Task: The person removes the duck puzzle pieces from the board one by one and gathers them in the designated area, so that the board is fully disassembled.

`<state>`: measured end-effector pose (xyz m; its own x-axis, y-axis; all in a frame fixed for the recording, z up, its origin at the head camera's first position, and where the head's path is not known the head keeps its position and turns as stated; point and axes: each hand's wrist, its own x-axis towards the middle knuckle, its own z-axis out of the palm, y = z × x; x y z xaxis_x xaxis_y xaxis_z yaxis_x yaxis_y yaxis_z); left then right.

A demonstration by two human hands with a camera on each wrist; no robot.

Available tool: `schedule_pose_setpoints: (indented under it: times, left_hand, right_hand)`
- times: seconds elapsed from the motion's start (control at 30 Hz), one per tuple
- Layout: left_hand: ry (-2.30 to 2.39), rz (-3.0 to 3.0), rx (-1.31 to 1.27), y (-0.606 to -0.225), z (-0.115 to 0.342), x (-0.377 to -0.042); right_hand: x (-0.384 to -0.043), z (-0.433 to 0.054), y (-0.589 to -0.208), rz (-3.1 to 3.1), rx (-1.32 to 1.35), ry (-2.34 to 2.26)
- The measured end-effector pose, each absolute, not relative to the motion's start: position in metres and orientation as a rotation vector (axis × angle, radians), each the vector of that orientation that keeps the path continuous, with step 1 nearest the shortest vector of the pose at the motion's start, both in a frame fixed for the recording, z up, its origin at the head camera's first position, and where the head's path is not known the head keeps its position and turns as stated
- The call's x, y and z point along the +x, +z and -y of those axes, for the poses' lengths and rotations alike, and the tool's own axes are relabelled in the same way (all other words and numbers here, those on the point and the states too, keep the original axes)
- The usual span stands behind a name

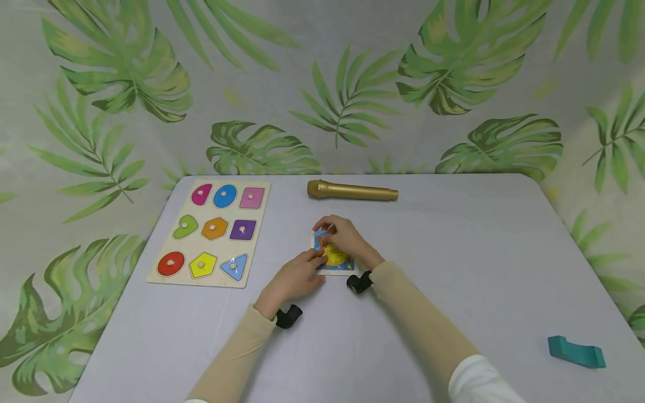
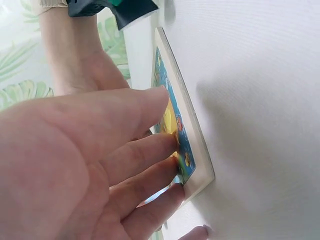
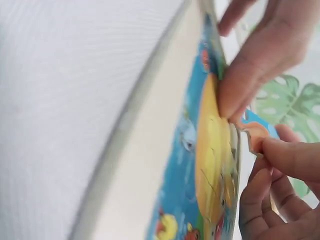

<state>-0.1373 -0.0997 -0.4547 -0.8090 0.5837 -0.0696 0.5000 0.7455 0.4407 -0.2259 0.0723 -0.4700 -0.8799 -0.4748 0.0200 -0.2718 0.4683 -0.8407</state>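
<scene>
A small wooden jigsaw puzzle [image 1: 336, 272] with a yellow duck on a blue background lies on the table under both hands. My right hand [image 1: 345, 235] reaches over its far left corner, pinching a jigsaw piece [image 3: 256, 134] printed orange and blue between thumb and fingers. In the right wrist view that piece tilts up at the puzzle's edge. My left hand [image 1: 298, 275] comes in from the near left, its fairly straight fingers [image 2: 145, 157] touching the printed face. The hands cover part of the duck picture.
To the left lies a knob-peg shape board [image 1: 259, 232] with several coloured shapes. A gold microphone [image 1: 355, 191] lies behind the hands, near the table's back edge. A teal curved block [image 1: 576, 352] sits at the front right. Leaf-patterned fabric [image 1: 347, 106] hangs behind the table.
</scene>
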Motion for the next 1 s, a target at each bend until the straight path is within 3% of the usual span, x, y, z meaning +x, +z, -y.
schedule_pose_setpoints:
  times: [0.23, 0.6, 1.0]
  left_hand:
    - [0.595, -2.732, 0.820, -0.455, 0.099, -0.137]
    - [0.601, -2.759, 0.815, -0.457, 0.098, -0.135]
    - [0.601, -2.822, 0.924, -0.458, 0.097, -0.134]
  right_hand:
    - [-0.235, -0.111, -0.464, -2.325, -0.386, -1.592]
    - [-0.234, -0.176, -0.449, -2.365, -0.117, -1.528]
    - [-0.233, -0.181, -0.468, -2.791, -0.345, -1.037]
